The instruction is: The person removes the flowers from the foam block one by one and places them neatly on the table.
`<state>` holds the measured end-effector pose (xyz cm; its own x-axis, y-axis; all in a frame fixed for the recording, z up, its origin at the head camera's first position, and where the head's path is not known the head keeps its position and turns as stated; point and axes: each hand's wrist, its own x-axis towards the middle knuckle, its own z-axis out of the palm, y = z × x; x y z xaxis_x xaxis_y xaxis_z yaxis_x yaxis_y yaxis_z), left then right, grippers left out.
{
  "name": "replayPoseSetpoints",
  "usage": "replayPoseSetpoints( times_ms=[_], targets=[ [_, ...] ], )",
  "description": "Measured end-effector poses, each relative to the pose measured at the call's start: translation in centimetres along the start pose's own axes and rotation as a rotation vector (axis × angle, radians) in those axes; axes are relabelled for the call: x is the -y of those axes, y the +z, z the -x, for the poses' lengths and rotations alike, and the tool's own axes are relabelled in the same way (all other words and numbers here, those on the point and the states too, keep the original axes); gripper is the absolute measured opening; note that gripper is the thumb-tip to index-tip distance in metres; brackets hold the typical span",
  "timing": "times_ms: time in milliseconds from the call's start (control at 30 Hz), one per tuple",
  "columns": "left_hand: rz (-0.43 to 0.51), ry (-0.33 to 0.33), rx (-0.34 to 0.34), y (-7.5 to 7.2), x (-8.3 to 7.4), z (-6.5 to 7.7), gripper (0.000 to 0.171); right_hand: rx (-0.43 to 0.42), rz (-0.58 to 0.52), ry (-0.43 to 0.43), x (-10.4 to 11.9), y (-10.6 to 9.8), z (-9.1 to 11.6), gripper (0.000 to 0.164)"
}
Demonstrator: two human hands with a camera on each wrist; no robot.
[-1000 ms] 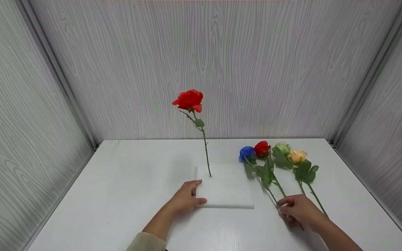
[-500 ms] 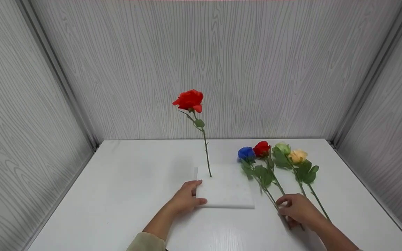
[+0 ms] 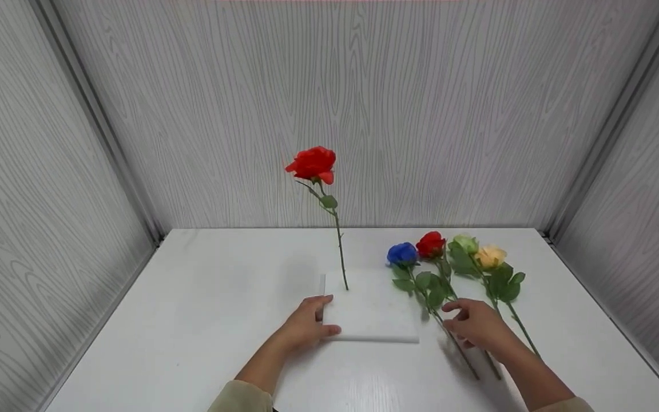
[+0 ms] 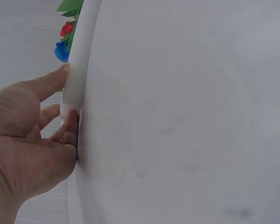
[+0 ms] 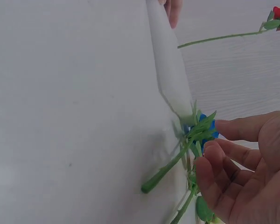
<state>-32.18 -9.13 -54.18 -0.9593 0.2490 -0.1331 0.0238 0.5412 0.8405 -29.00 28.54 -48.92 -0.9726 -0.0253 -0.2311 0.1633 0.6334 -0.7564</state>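
Note:
In the head view a white flat block (image 3: 372, 315) lies mid-table, and a red rose (image 3: 313, 164) stands upright in it, leaning slightly left. My left hand (image 3: 305, 326) grips the block's near left corner, thumb and fingers against its edges. My right hand (image 3: 478, 327) is over the stem of a blue rose (image 3: 403, 254), thumb and fingers apart. The right wrist view shows the green stem (image 5: 165, 173) right beside those fingertips, with the blue petals partly hidden behind them. Another red rose (image 3: 431, 245) lies next to the blue one, its lower stem partly under my hand.
A pale green rose (image 3: 465, 243) and a peach rose (image 3: 489, 257) lie farther right on the white table (image 3: 221, 297). Grey wood-grain panels (image 3: 358, 114) wall the table at the back and both sides.
My right hand has moved up along the blue rose's stem from its lower end, its fingers spreading. The blue flower has shifted slightly left and its leaves have turned. My left hand stays in place.

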Motion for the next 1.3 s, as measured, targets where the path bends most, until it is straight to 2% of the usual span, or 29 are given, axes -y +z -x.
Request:
replayPoseSetpoints(
  times_ms=[133, 333, 633, 767, 1000, 1133, 1300],
  targets=[
    [0.001, -0.002, 0.001, 0.0, 0.0, 0.0, 0.082, -0.015, -0.001, -0.059, 1.5, 0.5, -0.2, 0.037],
    [0.015, -0.001, 0.002, -0.1, 0.1, 0.1, 0.082, -0.024, -0.063, -0.126, 4.0, 1.7, -0.6, 0.037],
    [0.000, 0.002, -0.015, -0.2, 0.1, -0.1, 0.083, -0.018, -0.170, -0.150, 6.9, 4.5, -2.7, 0.034],
    [0.004, 0.001, -0.029, -0.1, -0.2, 0.0, 0.083, -0.012, -0.242, -0.164, 7.5, 5.8, -3.7, 0.031],
    [0.009, 0.023, -0.025, 0.0, -0.4, 0.0, 0.083, -0.017, -0.393, -0.143, 8.0, 7.9, -5.6, 0.033],
    [0.010, 0.014, -0.036, -0.1, -0.4, 0.0, 0.083, 0.001, -0.484, -0.177, 8.5, 9.4, -6.8, 0.035],
    [0.003, 0.015, -0.038, -0.3, -0.3, 0.1, 0.082, 0.001, -0.537, -0.248, 9.0, 11.6, -8.2, 0.036]
  ],
)
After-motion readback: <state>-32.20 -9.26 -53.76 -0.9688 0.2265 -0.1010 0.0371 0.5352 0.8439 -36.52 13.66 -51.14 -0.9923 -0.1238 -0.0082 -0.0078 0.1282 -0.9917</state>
